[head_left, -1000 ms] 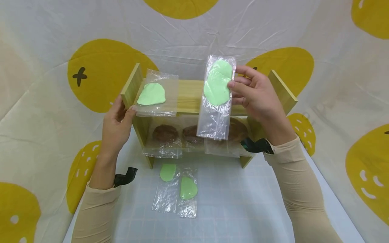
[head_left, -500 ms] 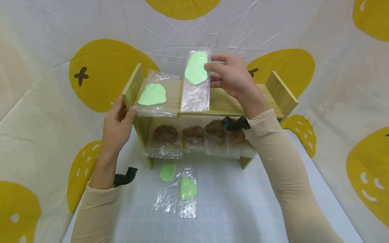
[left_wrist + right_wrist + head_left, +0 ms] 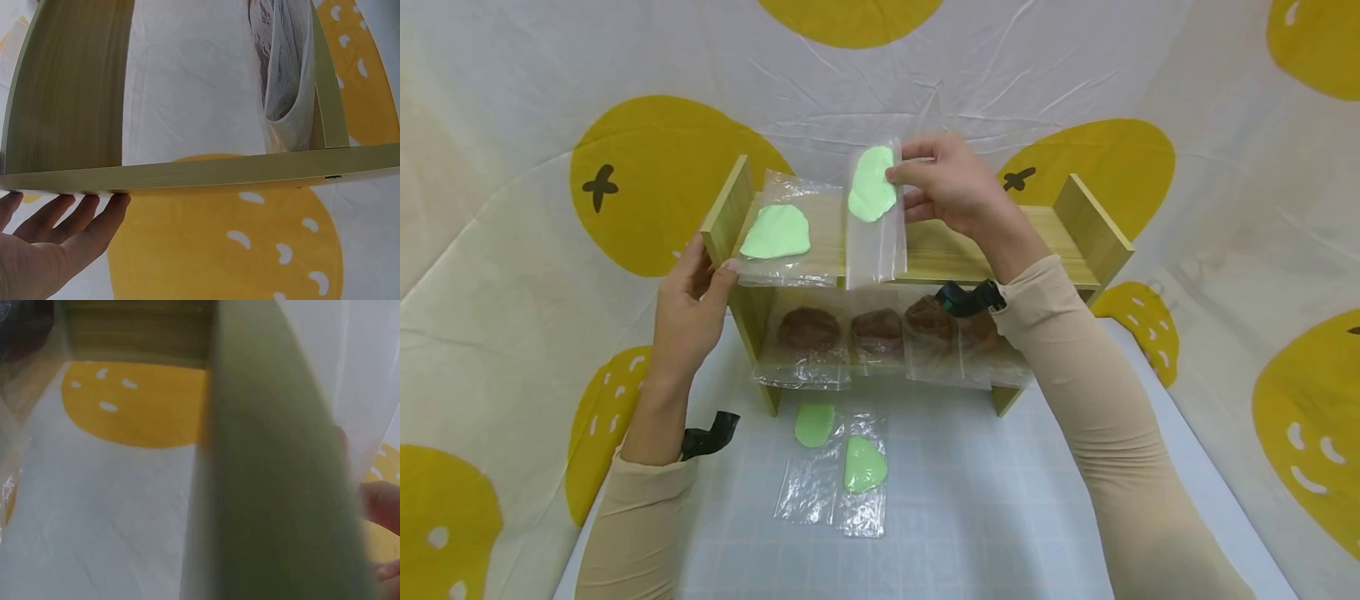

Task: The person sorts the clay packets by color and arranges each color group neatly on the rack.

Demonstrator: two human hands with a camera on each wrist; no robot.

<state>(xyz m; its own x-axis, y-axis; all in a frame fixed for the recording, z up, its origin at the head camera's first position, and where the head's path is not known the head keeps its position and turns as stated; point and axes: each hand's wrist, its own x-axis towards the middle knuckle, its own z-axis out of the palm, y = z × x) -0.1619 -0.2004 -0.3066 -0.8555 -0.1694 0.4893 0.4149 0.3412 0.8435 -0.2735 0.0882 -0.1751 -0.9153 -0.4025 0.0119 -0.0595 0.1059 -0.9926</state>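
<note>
In the head view, a clear bag is seen pinched at its edge by the right hand, thumb in front, before the top board of a wooden shelf. Whether the bag's lower end is in contact with the board cannot be told. In the right wrist view, that hand is mostly hidden by a blurred piece of wood, and only parts of the fingers are shown. The shelf's left side panel is gripped by the left hand, its thumb at the front edge; the fingertips against the panel's outer face are revealed only in the left wrist view.

A pale green piece is contained in the upper part of the held bag. A broader green piece is enclosed in the flat bag at the board's left end. On the lower shelf, brown pieces are held in a row of bags. On the surface below, two more green pieces are contained in adjoining bags.
</note>
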